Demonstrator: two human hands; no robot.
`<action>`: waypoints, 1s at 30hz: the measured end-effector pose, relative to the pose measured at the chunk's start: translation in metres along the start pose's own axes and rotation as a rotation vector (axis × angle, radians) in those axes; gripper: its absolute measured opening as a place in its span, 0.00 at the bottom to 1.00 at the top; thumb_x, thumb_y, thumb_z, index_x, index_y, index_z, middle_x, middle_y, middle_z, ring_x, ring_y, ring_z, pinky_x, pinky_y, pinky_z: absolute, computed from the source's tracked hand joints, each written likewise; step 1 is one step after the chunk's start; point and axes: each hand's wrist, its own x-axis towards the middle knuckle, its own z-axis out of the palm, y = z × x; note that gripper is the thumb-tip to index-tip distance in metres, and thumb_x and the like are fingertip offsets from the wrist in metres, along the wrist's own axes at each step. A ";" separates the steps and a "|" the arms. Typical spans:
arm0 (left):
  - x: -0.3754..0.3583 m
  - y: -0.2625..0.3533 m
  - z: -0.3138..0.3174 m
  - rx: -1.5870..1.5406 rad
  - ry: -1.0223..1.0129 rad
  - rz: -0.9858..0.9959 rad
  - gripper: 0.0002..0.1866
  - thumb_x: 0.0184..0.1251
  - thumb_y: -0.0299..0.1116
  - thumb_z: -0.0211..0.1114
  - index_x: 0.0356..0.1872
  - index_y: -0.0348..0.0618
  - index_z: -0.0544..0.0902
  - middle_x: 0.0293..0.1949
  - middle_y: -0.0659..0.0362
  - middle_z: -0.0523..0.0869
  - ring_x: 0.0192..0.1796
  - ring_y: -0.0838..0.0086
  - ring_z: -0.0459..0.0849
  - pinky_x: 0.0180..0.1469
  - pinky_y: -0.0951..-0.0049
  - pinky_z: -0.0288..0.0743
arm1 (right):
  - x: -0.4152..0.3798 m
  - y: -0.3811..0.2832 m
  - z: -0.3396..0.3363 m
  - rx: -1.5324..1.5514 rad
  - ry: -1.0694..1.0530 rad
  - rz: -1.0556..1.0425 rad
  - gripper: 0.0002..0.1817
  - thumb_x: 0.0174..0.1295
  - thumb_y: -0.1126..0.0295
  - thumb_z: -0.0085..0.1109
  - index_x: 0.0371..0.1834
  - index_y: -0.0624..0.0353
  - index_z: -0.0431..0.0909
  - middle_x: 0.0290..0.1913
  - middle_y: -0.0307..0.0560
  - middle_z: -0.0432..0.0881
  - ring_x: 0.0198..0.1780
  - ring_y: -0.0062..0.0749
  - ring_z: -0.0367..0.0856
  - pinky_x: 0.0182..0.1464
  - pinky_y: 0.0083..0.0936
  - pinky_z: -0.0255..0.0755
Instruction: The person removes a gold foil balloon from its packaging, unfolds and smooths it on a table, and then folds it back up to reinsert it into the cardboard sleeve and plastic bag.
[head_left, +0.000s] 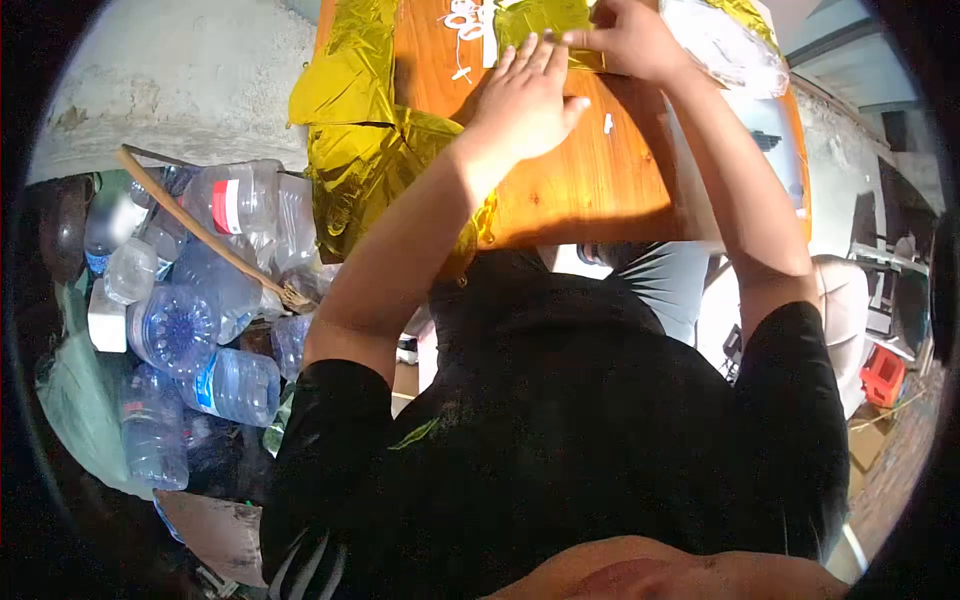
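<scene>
Lying at twelve o'clock from the left hand (fingers outstretched), yellow foil is sitting at nine from the right hand. I cannot tell the latter's grip.

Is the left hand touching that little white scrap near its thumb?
Apart. The head view shows a strip of bare wooden table between the left hand's thumb and the white scrap.

Resting the left hand, fingers extended, on the near edge of a yellow foil piece; touching its right side with the right hand; working at a wooden table beside white string.
</scene>
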 end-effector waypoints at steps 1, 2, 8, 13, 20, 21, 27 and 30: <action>0.002 -0.003 0.002 0.000 0.000 0.005 0.41 0.81 0.51 0.56 0.82 0.33 0.56 0.84 0.40 0.55 0.86 0.51 0.51 0.87 0.52 0.42 | -0.004 0.001 -0.001 -0.001 0.004 0.003 0.29 0.49 0.51 0.84 0.43 0.64 0.85 0.41 0.59 0.90 0.44 0.51 0.90 0.48 0.40 0.82; 0.005 -0.007 0.003 -0.027 0.041 0.012 0.39 0.81 0.49 0.55 0.82 0.33 0.57 0.84 0.40 0.55 0.86 0.51 0.51 0.87 0.53 0.43 | -0.009 0.000 -0.002 -0.077 -0.055 -0.019 0.28 0.49 0.53 0.85 0.43 0.63 0.85 0.40 0.58 0.90 0.44 0.50 0.90 0.48 0.40 0.82; 0.008 -0.022 -0.004 -0.237 0.478 0.005 0.22 0.68 0.27 0.69 0.63 0.36 0.83 0.71 0.41 0.76 0.75 0.46 0.72 0.77 0.51 0.66 | -0.004 0.061 0.027 0.443 0.120 -0.628 0.21 0.49 0.63 0.82 0.43 0.62 0.85 0.39 0.58 0.90 0.43 0.53 0.89 0.47 0.41 0.81; 0.011 -0.053 -0.007 -0.106 0.488 -0.128 0.17 0.62 0.29 0.72 0.52 0.37 0.86 0.48 0.45 0.88 0.53 0.47 0.85 0.58 0.53 0.78 | -0.016 0.010 0.010 -0.146 -0.029 0.024 0.19 0.52 0.62 0.79 0.42 0.60 0.85 0.41 0.61 0.89 0.45 0.56 0.89 0.48 0.43 0.81; 0.017 -0.053 -0.004 -0.064 0.413 -0.153 0.19 0.60 0.32 0.74 0.51 0.37 0.86 0.41 0.46 0.89 0.47 0.48 0.88 0.54 0.51 0.81 | -0.034 0.032 0.028 -0.212 0.221 -0.188 0.16 0.58 0.61 0.76 0.40 0.60 0.85 0.37 0.57 0.87 0.42 0.57 0.86 0.46 0.47 0.79; 0.016 -0.051 -0.004 -0.064 0.410 -0.152 0.19 0.60 0.32 0.74 0.51 0.37 0.86 0.41 0.46 0.89 0.47 0.48 0.88 0.54 0.51 0.81 | -0.035 0.039 0.033 -0.201 0.177 -0.178 0.17 0.57 0.59 0.77 0.39 0.59 0.85 0.39 0.56 0.88 0.44 0.55 0.86 0.48 0.47 0.79; -0.001 -0.030 -0.018 -0.135 0.290 -0.335 0.23 0.60 0.34 0.77 0.55 0.36 0.83 0.42 0.43 0.90 0.47 0.45 0.89 0.52 0.49 0.83 | -0.061 0.035 0.027 -0.186 0.083 -0.133 0.17 0.57 0.59 0.77 0.39 0.60 0.84 0.39 0.55 0.88 0.44 0.54 0.86 0.49 0.46 0.79; -0.027 -0.012 -0.030 -0.224 0.172 -0.379 0.24 0.63 0.35 0.76 0.57 0.35 0.83 0.44 0.42 0.90 0.49 0.47 0.90 0.54 0.52 0.83 | -0.087 0.026 0.017 -0.196 0.032 -0.136 0.16 0.59 0.61 0.75 0.41 0.61 0.84 0.38 0.56 0.88 0.44 0.55 0.86 0.47 0.46 0.79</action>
